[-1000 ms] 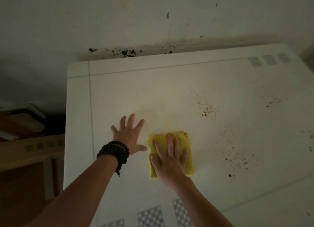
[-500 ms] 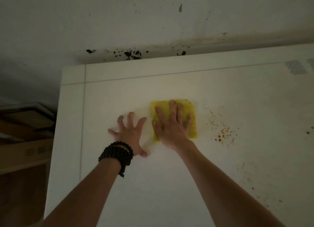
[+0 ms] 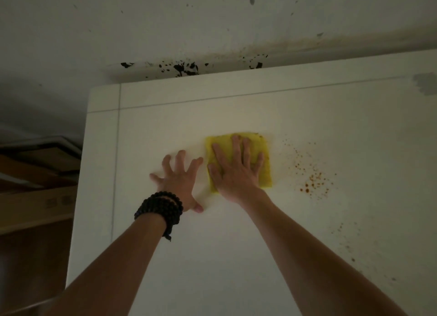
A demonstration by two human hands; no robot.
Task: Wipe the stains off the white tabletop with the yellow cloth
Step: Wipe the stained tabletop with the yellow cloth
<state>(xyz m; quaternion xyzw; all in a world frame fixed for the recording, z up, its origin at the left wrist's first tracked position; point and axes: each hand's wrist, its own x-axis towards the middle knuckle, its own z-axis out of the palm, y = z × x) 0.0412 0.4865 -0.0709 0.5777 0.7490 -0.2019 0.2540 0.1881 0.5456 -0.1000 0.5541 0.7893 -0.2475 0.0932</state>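
Pressing flat, right hand (image 3: 233,173) on squarish yellow cloth (image 3: 262,150), edges slightly tilted

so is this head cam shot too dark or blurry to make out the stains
Head view: dim and slightly soft, corners in shadow; the reddish-brown stains still show clearly on the white tabletop, right of the yellow cloth; the grey patch at the right edge is smeared.

Two hands (image 3: 179,183), one yellow cloth (image 3: 262,147).

you see a smooth, faintly glossy white tabletop (image 3: 260,244), a soft yellow cloth (image 3: 264,164), and a matt beaded bracelet (image 3: 160,208).
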